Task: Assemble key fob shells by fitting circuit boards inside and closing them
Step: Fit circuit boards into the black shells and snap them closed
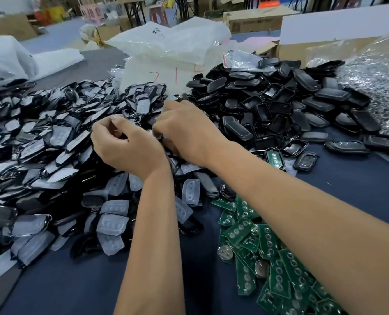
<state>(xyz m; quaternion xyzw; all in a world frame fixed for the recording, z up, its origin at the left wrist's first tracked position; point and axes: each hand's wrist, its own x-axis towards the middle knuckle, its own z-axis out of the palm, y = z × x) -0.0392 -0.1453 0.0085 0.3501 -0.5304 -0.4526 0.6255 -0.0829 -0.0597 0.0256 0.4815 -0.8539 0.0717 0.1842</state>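
Counting hands: two, left hand (pixel 123 142) and right hand (pixel 189 130)
Grip: both curled, contents unclear
Heaps: three — front shells (pixel 41 155), back shells (pixel 280 105), circuit boards (pixel 268 251)

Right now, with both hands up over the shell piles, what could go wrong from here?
1. The right forearm lies over the loose green circuit boards; drawing it back could sweep some away.
2. The left hand and right hand work above the heaped membrane-covered shells; a dropped piece would be hard to find again.
3. The black shell halves are stacked steeply and could slide if nudged.
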